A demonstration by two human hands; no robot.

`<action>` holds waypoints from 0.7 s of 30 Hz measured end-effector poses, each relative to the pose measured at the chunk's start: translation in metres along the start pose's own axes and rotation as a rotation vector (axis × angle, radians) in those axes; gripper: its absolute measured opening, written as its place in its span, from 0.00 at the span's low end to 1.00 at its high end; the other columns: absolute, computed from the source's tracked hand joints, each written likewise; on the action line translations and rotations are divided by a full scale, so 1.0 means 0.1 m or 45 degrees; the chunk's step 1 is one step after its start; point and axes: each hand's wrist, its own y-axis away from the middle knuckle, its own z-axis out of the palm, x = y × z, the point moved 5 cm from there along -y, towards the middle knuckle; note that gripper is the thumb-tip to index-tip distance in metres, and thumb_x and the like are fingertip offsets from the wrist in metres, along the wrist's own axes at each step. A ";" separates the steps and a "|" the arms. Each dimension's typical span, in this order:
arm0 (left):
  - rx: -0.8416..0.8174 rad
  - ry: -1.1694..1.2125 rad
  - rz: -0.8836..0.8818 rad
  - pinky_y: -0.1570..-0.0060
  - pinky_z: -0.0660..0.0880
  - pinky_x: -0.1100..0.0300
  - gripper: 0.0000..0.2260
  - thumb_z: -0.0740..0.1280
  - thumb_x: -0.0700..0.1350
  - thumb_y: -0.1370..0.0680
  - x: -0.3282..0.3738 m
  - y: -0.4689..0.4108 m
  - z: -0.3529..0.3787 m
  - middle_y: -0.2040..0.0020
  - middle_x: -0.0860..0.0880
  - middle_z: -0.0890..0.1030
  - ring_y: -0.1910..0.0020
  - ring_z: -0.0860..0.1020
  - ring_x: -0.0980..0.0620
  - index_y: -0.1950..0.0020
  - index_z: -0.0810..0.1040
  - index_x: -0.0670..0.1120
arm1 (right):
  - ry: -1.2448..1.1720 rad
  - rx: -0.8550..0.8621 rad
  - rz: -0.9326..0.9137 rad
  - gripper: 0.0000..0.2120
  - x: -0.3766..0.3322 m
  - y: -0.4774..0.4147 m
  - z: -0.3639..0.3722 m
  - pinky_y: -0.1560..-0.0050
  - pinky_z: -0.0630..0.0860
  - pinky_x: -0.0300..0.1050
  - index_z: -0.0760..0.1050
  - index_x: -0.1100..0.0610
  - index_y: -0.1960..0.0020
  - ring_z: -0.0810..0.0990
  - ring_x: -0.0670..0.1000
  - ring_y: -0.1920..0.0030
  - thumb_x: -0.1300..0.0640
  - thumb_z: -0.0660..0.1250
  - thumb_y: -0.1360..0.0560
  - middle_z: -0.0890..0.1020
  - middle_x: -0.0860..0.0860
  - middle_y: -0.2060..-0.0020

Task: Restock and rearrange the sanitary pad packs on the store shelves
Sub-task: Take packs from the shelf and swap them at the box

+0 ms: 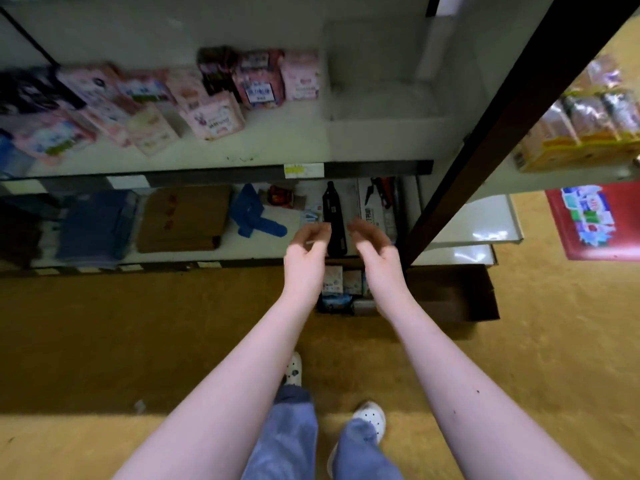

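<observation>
Several pink and dark sanitary pad packs (214,117) lie and lean in a loose jumble on the left half of the upper white shelf (294,150). More packs (341,284) sit in a brown cardboard box (450,292) on the floor below my hands. My left hand (306,251) and my right hand (375,249) hang side by side in front of the lower shelf, fingers loosely curled downward, holding nothing. Both are above the box and apart from every pack.
A clear plastic bin (388,81) stands on the upper shelf's right. The lower shelf (242,259) holds folded cardboard (183,220), blue bags (97,223), a blue glove (252,213) and black tools (334,220). A dark upright post (491,126) rises at right, with snack packs (588,126) beyond.
</observation>
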 end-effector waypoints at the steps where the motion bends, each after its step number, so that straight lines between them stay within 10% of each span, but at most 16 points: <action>1: 0.016 0.009 0.016 0.47 0.72 0.63 0.09 0.62 0.48 0.19 0.12 0.07 -0.03 0.47 0.52 0.79 0.45 0.76 0.54 0.42 0.77 0.47 | -0.024 -0.014 -0.014 0.12 -0.12 0.07 0.01 0.52 0.69 0.23 0.73 0.51 0.37 0.73 0.33 0.48 0.58 0.60 0.20 0.77 0.39 0.47; 9: 0.109 0.107 0.223 0.39 0.74 0.47 0.07 0.62 0.49 0.19 1.02 0.55 -0.40 0.50 0.53 0.81 0.45 0.78 0.52 0.48 0.79 0.49 | -0.115 -0.112 -0.220 0.11 -1.06 0.62 0.22 0.40 0.72 0.32 0.73 0.50 0.39 0.76 0.39 0.41 0.59 0.59 0.19 0.79 0.44 0.44; 21: 0.150 0.302 0.533 0.47 0.73 0.60 0.08 0.60 0.45 0.18 2.10 0.97 -1.67 0.48 0.50 0.81 0.47 0.77 0.52 0.48 0.79 0.47 | -0.172 -0.164 -0.521 0.11 -2.08 1.37 1.30 0.37 0.72 0.39 0.74 0.49 0.42 0.77 0.45 0.39 0.60 0.58 0.19 0.80 0.46 0.45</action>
